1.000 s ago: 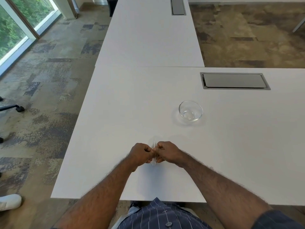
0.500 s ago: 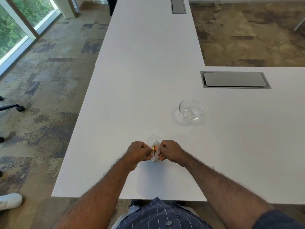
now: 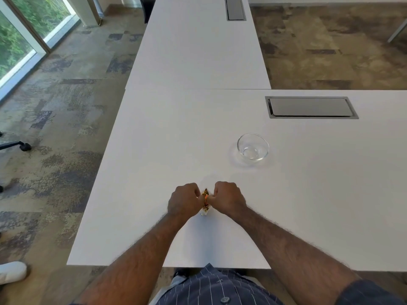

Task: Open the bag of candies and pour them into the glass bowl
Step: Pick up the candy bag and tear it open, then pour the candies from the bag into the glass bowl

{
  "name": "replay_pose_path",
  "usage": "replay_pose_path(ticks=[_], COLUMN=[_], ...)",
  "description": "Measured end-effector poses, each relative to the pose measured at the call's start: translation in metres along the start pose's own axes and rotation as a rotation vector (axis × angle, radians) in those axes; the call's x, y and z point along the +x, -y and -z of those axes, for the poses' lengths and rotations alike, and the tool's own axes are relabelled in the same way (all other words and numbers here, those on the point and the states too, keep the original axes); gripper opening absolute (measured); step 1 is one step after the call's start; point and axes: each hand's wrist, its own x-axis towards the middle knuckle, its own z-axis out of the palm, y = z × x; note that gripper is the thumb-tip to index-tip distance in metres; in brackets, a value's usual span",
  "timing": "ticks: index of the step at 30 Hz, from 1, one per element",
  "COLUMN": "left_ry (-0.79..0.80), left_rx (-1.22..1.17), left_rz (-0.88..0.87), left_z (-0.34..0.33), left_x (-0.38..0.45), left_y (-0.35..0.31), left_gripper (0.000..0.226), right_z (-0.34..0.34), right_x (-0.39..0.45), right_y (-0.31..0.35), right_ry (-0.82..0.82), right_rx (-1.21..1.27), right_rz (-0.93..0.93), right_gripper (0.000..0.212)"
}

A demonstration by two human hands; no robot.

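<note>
A small clear bag of candies (image 3: 205, 202), showing gold and orange inside, stands on edge on the white table (image 3: 167, 150) between my two hands. My left hand (image 3: 184, 200) pinches its left side and my right hand (image 3: 226, 200) pinches its right side, both fists closed around the top. Most of the bag is hidden by my fingers. The glass bowl (image 3: 253, 147) sits empty and upright on the table, beyond my right hand and apart from it.
A grey cable hatch (image 3: 310, 107) is set into the table behind the bowl. A second white table (image 3: 198, 51) with its own hatch (image 3: 235, 8) extends away. The near table edge runs just below my forearms. A chair base (image 3: 19, 146) stands on the floor at left.
My hands have drawn slightly apart while gripping the bag, and more of the gold and orange contents now shows between them.
</note>
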Motion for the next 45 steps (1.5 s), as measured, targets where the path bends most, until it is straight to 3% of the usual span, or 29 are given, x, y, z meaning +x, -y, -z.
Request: replay_pose_path(ticks=[5, 12, 16, 20, 24, 29, 37, 41, 43, 45], left_ry=[-0.009, 0.001, 0.049, 0.08, 0.209, 0.367, 0.487, 0.642, 0.558, 0.355], left_rx=[0.162, 0.06, -0.253, -0.445, -0.574, -0.655, -0.817, -1.07, -1.119, -0.996], left_rz=[-0.03, -0.034, -0.033, -0.034, -0.081, -0.12, -0.164, -0.091, -0.01, 0.079], left_z=[0.004, 0.014, 0.02, 0.03, 0.04, 0.051, 0.047, 0.041, 0.03, 0.012], left_x=[0.003, 0.008, 0.017, 0.021, 0.022, 0.028, 0.053, 0.07, 0.082, 0.096], left_y=[-0.004, -0.009, -0.017, -0.032, -0.05, -0.077, -0.111, -0.124, -0.131, -0.137], left_gripper=[0.012, 0.014, 0.006, 0.007, 0.008, 0.005, 0.01, 0.026, 0.027, 0.025], right_z=[0.004, 0.021, 0.034, 0.04, 0.031, 0.029, 0.045, 0.058, 0.067, 0.077], right_x=[0.001, 0.009, 0.023, 0.032, 0.036, 0.03, 0.038, 0.046, 0.052, 0.058], right_y=[-0.004, -0.013, -0.026, -0.041, -0.055, -0.071, -0.088, -0.102, -0.108, -0.114], right_ry=[0.001, -0.064, 0.07, 0.204, 0.279, 0.54, 0.418, 0.347, 0.286, 0.203], right_rx=[-0.05, -0.027, 0.546, 1.194, 1.288, 1.581, 1.962, 2.104, 2.133, 2.153], right_rz=[-0.049, -0.016, -0.008, -0.223, -0.406, -0.339, -0.352, -0.3, -0.296, -0.291], right_gripper=[0.019, 0.017, 0.007, 0.03, 0.025, 0.028, 0.034, 0.038, 0.035, 0.032])
